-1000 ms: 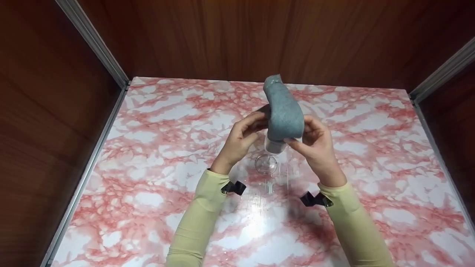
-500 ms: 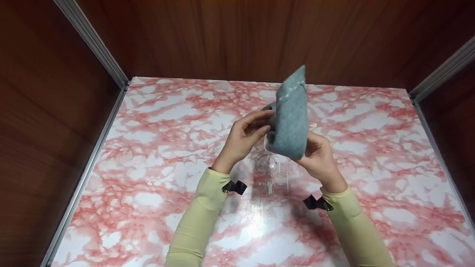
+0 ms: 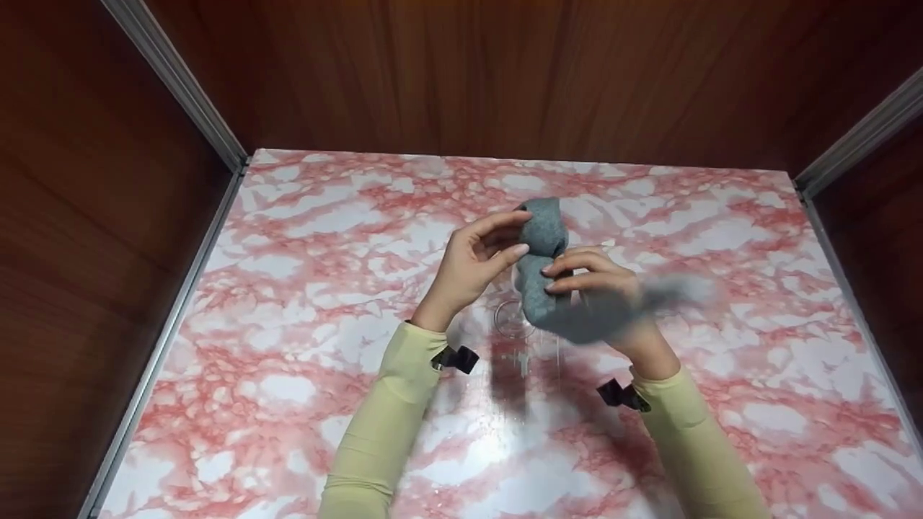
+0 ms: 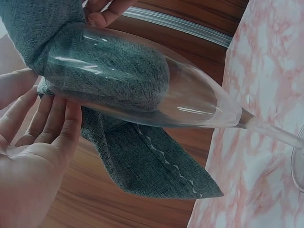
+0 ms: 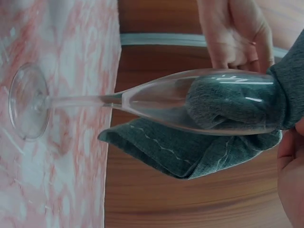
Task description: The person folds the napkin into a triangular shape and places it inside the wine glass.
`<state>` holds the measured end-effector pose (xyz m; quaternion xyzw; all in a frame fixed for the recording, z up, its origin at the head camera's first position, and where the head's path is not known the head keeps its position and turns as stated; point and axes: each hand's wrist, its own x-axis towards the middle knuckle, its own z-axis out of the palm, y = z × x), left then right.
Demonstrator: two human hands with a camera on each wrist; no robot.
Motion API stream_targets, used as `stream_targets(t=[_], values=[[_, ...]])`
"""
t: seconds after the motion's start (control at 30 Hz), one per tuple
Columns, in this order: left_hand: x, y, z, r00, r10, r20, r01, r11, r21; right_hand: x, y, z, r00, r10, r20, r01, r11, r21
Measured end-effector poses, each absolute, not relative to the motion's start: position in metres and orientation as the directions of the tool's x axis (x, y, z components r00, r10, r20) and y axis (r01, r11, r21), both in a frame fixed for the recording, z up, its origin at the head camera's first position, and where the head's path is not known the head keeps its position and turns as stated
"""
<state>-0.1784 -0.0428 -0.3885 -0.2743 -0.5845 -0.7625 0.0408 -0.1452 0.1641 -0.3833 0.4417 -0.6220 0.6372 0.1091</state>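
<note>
A clear champagne flute (image 5: 156,102) stands upright on the table, its round foot (image 3: 513,333) showing below the hands. A bunched grey-green cloth (image 3: 544,229) fills the upper part of its bowl; the rest folds out over the rim. One cloth end with a wavy stitched line (image 4: 164,161) hangs beside the bowl. At the rim, my left hand (image 3: 465,265) holds the cloth between thumb and fingers. My right hand (image 3: 597,277) grips it from the other side, fingertips on the folds. A blurred cloth tail (image 3: 670,294) sweeps across the right wrist and partly hides that hand.
The table (image 3: 310,252) has a red and white marbled top. Dark wood panels (image 3: 476,79) with metal edge strips enclose it at the back and sides. Small black devices (image 3: 456,359) sit on both yellow-green sleeves (image 3: 378,418).
The cloth's loose part, upright over the glass before, has flipped down and to the right. My right hand has shifted its fingers onto the cloth's near folds. The left hand stays nearly in place.
</note>
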Motion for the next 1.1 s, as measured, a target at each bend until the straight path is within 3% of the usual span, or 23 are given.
stream_targets(t=[0.1, 0.5, 0.8, 1.1], values=[[-0.176, -0.043, -0.384, -0.851, 0.25, 0.462, 0.383, -0.308, 0.871, -0.144, 0.163, -0.38, -0.542, -0.407, 0.735, -0.784, -0.069, -0.617], [-0.178, -0.042, -0.383, -0.829, 0.282, 0.483, 0.432, -0.228, 0.873, -0.138, 0.157, -0.381, -0.563, -0.417, 0.713, -0.803, 0.072, -0.591], [-0.181, -0.049, -0.38, -0.808, 0.372, 0.457, 0.422, -0.174, 0.89, -0.138, 0.156, -0.385, -0.609, -0.374, 0.699, -0.77, 0.071, -0.634], [-0.181, -0.056, -0.382, -0.771, 0.478, 0.42, 0.347, -0.237, 0.907, -0.14, 0.154, -0.389, -0.602, -0.341, 0.722, -0.783, 0.075, -0.617]])
